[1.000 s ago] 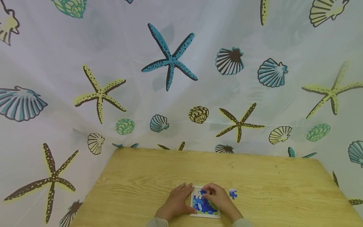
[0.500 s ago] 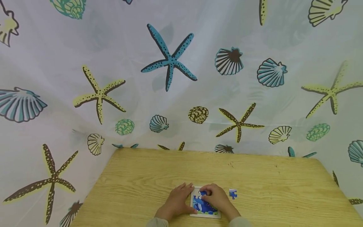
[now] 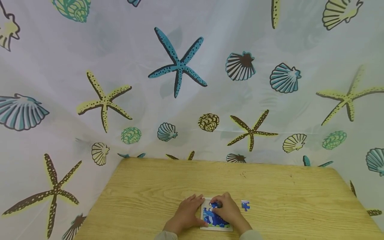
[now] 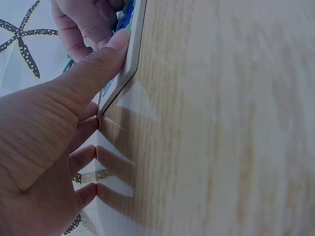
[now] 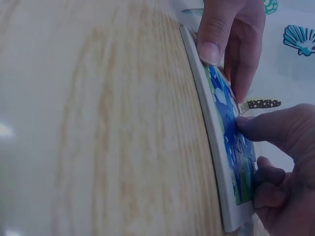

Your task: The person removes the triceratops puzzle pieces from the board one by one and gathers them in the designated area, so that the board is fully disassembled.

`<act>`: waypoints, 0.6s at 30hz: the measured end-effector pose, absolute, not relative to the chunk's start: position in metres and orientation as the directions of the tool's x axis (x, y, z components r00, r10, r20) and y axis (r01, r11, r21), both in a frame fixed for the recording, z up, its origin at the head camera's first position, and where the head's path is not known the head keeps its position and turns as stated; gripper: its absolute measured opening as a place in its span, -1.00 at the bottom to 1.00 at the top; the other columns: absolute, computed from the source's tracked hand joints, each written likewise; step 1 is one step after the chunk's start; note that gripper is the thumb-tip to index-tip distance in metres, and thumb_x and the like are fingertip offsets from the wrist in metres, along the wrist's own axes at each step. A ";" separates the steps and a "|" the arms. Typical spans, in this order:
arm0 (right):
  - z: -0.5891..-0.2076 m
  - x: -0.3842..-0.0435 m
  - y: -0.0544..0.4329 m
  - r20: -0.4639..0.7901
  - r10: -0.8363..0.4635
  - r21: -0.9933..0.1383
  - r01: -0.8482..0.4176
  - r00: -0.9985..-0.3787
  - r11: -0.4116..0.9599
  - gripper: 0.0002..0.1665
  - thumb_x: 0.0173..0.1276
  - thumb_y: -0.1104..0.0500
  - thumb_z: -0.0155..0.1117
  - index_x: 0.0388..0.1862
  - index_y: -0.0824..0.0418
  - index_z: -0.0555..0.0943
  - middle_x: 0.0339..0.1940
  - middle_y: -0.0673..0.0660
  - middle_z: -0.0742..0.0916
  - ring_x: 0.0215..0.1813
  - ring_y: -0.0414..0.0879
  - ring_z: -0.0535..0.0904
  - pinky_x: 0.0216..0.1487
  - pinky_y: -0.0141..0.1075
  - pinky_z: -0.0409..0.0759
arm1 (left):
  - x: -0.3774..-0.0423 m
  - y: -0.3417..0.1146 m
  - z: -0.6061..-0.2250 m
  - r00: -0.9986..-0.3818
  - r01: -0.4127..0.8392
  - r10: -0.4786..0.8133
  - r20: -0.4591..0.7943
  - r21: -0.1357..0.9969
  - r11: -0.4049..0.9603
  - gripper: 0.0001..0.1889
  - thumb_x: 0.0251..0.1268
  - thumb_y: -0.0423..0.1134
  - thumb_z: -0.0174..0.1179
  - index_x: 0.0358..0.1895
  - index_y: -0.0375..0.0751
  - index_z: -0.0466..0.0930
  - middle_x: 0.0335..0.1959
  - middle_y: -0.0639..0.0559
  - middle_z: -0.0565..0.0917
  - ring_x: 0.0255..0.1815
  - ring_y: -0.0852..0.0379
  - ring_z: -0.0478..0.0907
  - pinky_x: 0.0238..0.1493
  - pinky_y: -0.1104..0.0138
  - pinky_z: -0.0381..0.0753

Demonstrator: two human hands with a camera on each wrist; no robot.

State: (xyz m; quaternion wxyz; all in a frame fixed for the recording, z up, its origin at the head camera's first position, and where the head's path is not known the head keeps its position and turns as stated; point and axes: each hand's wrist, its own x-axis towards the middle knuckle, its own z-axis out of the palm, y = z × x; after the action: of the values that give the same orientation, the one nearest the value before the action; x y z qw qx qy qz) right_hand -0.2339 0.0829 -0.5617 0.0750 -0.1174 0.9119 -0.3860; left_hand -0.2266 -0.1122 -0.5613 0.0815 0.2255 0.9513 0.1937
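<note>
The left hand (image 3: 186,214) lies spread beside a puzzle frame (image 3: 216,229) at the table's (image 3: 150,186) near side, thumb on its near-left corner: bracing I'd want from my remote post. The right hand (image 3: 229,210) pinches a blue piece (image 3: 214,204) at its far half; I'd align tabs, then press flat. Right lies a loose piece (image 3: 245,205); beyond, shell-print fabric (image 3: 192,110).

Puzzle (image 3: 209,218) on table (image 3: 135,193), loose piece (image 3: 245,205) to its right
I see the left hand (image 3: 188,212) at the puzzle's left edge, right hand (image 3: 229,210) on it, cloth (image 3: 207,96) behind the table.
</note>
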 end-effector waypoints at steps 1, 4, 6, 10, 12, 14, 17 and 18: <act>-0.561 -0.233 0.082 -0.043 -0.266 -0.721 -0.154 -0.963 0.676 -0.76 0.15 0.22 0.40 -0.19 0.02 0.67 -0.31 0.06 0.38 -0.31 -0.08 0.36 -0.32 -0.25 0.38 | -0.227 -0.112 -0.562 -0.885 0.397 0.460 -0.068 0.406 0.823 -0.06 -0.17 0.27 0.40 0.33 -0.16 0.38 0.38 -0.02 0.35 0.41 -0.15 0.19 0.30 -0.11 0.23; -0.561 -0.232 0.081 -0.031 -0.250 -0.718 -0.152 -0.968 0.679 -0.76 0.14 0.22 0.40 -0.19 0.01 0.65 -0.25 0.07 0.36 -0.25 -0.04 0.40 -0.24 -0.18 0.44 | -0.227 -0.113 -0.561 -0.884 0.401 0.463 -0.064 0.405 0.822 -0.06 -0.17 0.27 0.39 0.33 -0.16 0.37 0.38 -0.03 0.35 0.40 -0.15 0.19 0.29 -0.11 0.23; -0.560 -0.231 0.080 -0.026 -0.243 -0.719 -0.151 -0.970 0.679 -0.76 0.14 0.22 0.40 -0.20 0.01 0.65 -0.21 0.07 0.35 -0.22 -0.02 0.41 -0.20 -0.13 0.45 | -0.227 -0.113 -0.561 -0.884 0.402 0.464 -0.063 0.405 0.821 -0.06 -0.16 0.26 0.39 0.33 -0.17 0.37 0.38 -0.03 0.35 0.41 -0.15 0.19 0.29 -0.11 0.23; -0.561 -0.231 0.080 -0.024 -0.240 -0.713 -0.152 -0.970 0.684 -0.75 0.14 0.23 0.40 -0.18 0.02 0.63 -0.18 0.06 0.39 -0.19 0.00 0.44 -0.14 -0.06 0.50 | -0.226 -0.113 -0.560 -0.884 0.398 0.463 -0.068 0.410 0.821 -0.06 -0.16 0.26 0.39 0.34 -0.17 0.37 0.38 -0.03 0.34 0.41 -0.14 0.18 0.30 -0.11 0.23; -0.562 -0.231 0.081 -0.017 -0.238 -0.714 -0.155 -0.971 0.683 -0.67 0.13 0.22 0.41 -0.09 0.06 0.60 -0.15 0.07 0.44 -0.15 0.01 0.48 -0.11 -0.01 0.52 | -0.225 -0.112 -0.558 -0.883 0.400 0.464 -0.066 0.407 0.821 -0.06 -0.16 0.25 0.40 0.33 -0.17 0.37 0.38 -0.03 0.35 0.41 -0.15 0.19 0.29 -0.11 0.23; -0.564 -0.231 0.082 -0.010 -0.229 -0.720 -0.152 -0.973 0.677 -0.57 0.13 0.22 0.40 0.01 0.13 0.56 -0.09 0.10 0.49 -0.09 0.04 0.52 -0.03 0.04 0.53 | -0.225 -0.112 -0.557 -0.883 0.403 0.465 -0.063 0.406 0.820 -0.06 -0.17 0.25 0.40 0.33 -0.18 0.37 0.38 -0.03 0.35 0.40 -0.15 0.19 0.29 -0.12 0.24; -0.568 -0.232 0.083 0.000 -0.213 -0.736 -0.144 -0.977 0.662 -0.52 0.14 0.24 0.39 0.06 0.23 0.53 -0.04 0.13 0.53 -0.03 0.05 0.53 0.04 0.04 0.52 | -0.224 -0.112 -0.556 -0.882 0.405 0.467 -0.060 0.407 0.818 -0.06 -0.17 0.25 0.40 0.33 -0.19 0.37 0.38 -0.04 0.35 0.40 -0.16 0.20 0.29 -0.11 0.24; -0.569 -0.233 0.084 0.003 -0.209 -0.742 -0.142 -0.978 0.655 -0.54 0.14 0.25 0.38 0.05 0.25 0.54 -0.04 0.12 0.53 -0.03 0.04 0.53 0.06 0.03 0.51 | -0.224 -0.112 -0.556 -0.882 0.404 0.467 -0.061 0.409 0.818 -0.06 -0.17 0.24 0.40 0.33 -0.19 0.37 0.38 -0.04 0.35 0.40 -0.16 0.20 0.29 -0.11 0.23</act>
State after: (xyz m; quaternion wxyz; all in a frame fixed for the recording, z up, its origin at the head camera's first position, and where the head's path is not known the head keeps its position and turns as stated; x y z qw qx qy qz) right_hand -0.2326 0.0837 -0.5694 0.0413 -0.0965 0.9087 -0.4040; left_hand -0.2236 -0.1124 -0.5563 0.0792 0.2292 0.9501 0.1963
